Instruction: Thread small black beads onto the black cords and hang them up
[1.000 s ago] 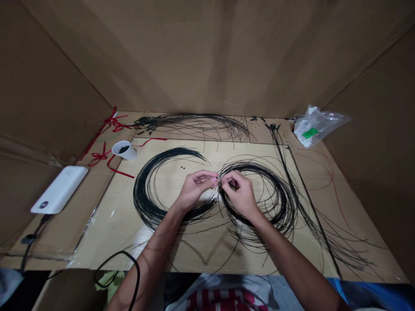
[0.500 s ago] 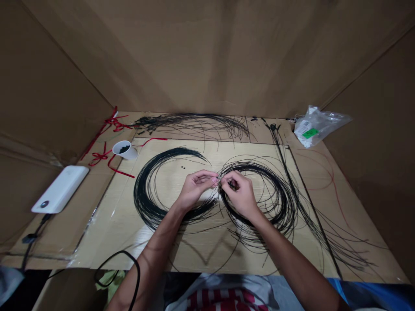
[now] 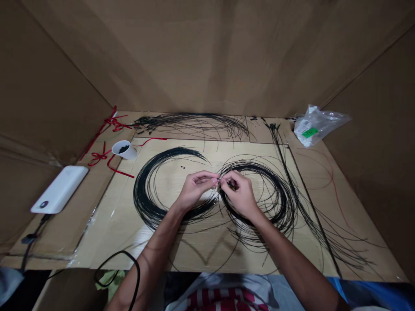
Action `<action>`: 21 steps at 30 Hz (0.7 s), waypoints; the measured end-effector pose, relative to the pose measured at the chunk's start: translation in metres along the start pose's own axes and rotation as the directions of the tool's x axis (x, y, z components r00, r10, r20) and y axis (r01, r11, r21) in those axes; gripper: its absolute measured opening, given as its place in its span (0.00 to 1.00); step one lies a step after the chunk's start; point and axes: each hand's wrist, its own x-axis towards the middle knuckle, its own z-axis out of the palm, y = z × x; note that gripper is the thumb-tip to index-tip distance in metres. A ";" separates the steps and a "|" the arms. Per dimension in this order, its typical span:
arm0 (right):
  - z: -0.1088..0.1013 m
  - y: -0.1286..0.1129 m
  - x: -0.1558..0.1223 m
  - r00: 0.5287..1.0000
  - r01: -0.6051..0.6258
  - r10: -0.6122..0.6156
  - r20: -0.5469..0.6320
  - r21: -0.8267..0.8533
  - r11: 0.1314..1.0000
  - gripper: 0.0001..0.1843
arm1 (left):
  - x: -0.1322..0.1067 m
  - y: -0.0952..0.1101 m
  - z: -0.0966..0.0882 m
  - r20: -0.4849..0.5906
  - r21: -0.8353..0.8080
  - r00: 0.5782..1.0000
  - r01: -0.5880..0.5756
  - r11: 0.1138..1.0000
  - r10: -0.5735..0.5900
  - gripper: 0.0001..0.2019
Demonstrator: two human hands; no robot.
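Note:
My left hand [image 3: 198,188] is closed in a pinch, its fingertips meeting those of my right hand over the middle of the board. Something tiny and dark shows at the left fingertips, too small to name. My right hand [image 3: 240,192] also pinches, and small black pieces [image 3: 231,185] show within its curled fingers. Thin black wires pass close by the fingertips; which of them are held I cannot tell. A loose coil of black wires [image 3: 287,201] lies under and around my right hand. Left of it, another bundle of black wires [image 3: 142,190] curves in an open ring, partly behind my left forearm.
A white cup [image 3: 129,152] with black pieces stands at the left, near red ribbons [image 3: 99,158] and a white power bank [image 3: 61,190]. More black wires [image 3: 194,117] lie along the back. A plastic bag [image 3: 327,125] sits back right. Cardboard walls [image 3: 207,56] enclose the board.
Both hands keep their pinch, with fingertips slightly closer together. The view has shifted a little; the wires and other objects lie as before.

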 end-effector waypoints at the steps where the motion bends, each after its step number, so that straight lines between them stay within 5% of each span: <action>1: 0.000 0.000 0.000 1.000 0.000 0.000 0.001 -0.002 1.000 0.09 | 0.000 0.000 0.000 0.004 0.000 1.000 0.000 1.000 0.000 0.19; 21: -0.002 -0.003 0.001 0.999 0.026 -0.026 0.026 -0.004 1.000 0.10 | -0.001 0.001 0.000 0.026 0.052 0.997 -0.068 0.996 0.066 0.18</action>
